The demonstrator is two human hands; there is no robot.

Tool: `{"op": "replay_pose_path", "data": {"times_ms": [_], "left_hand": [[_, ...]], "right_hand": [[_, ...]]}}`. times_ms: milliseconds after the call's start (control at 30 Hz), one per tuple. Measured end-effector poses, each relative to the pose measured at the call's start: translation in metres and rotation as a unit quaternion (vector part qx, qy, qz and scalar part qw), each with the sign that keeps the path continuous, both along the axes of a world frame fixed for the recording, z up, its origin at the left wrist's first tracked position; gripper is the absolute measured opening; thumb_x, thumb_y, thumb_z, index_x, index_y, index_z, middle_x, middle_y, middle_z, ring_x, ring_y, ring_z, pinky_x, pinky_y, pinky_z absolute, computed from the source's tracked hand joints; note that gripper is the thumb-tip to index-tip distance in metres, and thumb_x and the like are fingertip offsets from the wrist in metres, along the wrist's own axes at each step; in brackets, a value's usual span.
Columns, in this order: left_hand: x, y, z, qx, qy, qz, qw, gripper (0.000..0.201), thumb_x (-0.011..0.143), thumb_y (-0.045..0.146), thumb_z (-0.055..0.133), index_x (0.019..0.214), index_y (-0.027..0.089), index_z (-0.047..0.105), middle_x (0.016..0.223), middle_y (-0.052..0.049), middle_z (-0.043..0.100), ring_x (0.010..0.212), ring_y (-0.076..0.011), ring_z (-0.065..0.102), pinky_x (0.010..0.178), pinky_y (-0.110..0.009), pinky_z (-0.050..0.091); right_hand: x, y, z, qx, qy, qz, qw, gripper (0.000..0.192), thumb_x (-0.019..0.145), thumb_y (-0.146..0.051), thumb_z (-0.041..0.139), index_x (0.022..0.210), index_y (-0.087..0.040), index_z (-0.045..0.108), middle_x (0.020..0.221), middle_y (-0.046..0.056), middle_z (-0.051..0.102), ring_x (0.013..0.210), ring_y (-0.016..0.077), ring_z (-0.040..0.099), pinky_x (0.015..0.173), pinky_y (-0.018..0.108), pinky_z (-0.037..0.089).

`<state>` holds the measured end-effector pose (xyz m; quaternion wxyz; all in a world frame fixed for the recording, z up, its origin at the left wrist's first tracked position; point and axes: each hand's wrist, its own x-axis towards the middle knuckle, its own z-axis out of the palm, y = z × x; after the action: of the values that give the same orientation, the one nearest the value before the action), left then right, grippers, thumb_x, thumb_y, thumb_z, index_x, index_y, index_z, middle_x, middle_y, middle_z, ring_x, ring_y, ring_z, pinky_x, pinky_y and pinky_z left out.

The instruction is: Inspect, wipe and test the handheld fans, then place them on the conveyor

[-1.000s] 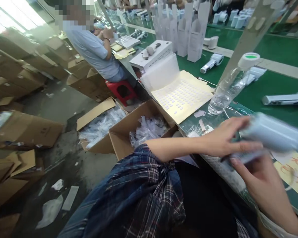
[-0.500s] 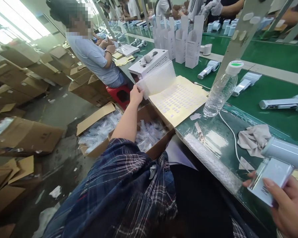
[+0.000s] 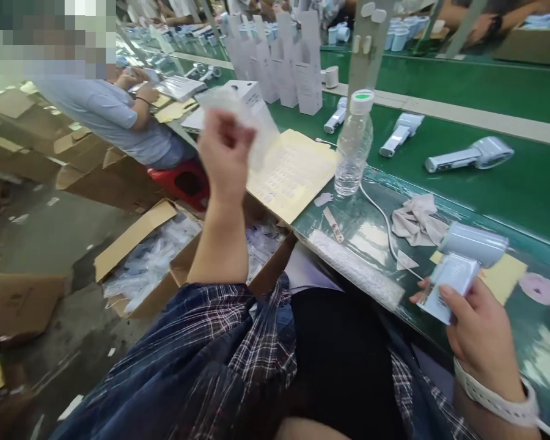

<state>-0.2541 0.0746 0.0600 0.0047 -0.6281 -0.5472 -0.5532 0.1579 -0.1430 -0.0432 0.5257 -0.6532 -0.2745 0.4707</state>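
While the right hand (image 3: 479, 333) gripped the pale-blue handheld plastic device (image 3: 462, 266) lower right, the left hand (image 3: 224, 153) pinched a clear plastic bag (image 3: 252, 125) upper centre.

No lettering can be read anywhere: the white boxes (image 3: 308, 67), the water bottle (image 3: 354, 146) and the yellow sheet (image 3: 293, 171) carry only blurred, unreadable marks

Pale blue handheld device (image 3: 462, 266) upright at table edge; clear bag (image 3: 250, 122) raised.
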Motion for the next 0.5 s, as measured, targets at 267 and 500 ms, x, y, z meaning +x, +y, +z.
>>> {"op": "replay_pose_path", "data": {"times_ms": [267,500], "left_hand": [[0.249,-0.049,-0.098,-0.337,0.202,-0.393,0.831,0.020,0.102,0.021,0.069,0.083,0.022,0.062,0.097,-0.009,0.074,0.096,-0.0266,0.069,0.087,-0.039,0.051],[0.230,-0.030,-0.104,-0.426,0.072,-0.472,0.768,0.015,0.102,0.017,0.062,0.115,0.021,0.068,0.111,-0.006,0.078,0.101,-0.0205,0.069,0.092,-0.033,0.053]], "right_hand": [[0.011,-0.020,-0.005,0.002,-0.356,0.008,0.934,0.073,0.093,-0.070,0.069,0.147,-0.021,0.070,0.149,0.018,0.074,0.132,0.0420,0.072,0.113,0.061,0.055],[-0.003,-0.009,-0.016,0.056,-0.377,0.052,0.923,0.071,0.099,-0.072,0.059,0.146,-0.022,0.075,0.143,0.017,0.079,0.123,0.0380,0.077,0.099,0.049,0.062]]}}
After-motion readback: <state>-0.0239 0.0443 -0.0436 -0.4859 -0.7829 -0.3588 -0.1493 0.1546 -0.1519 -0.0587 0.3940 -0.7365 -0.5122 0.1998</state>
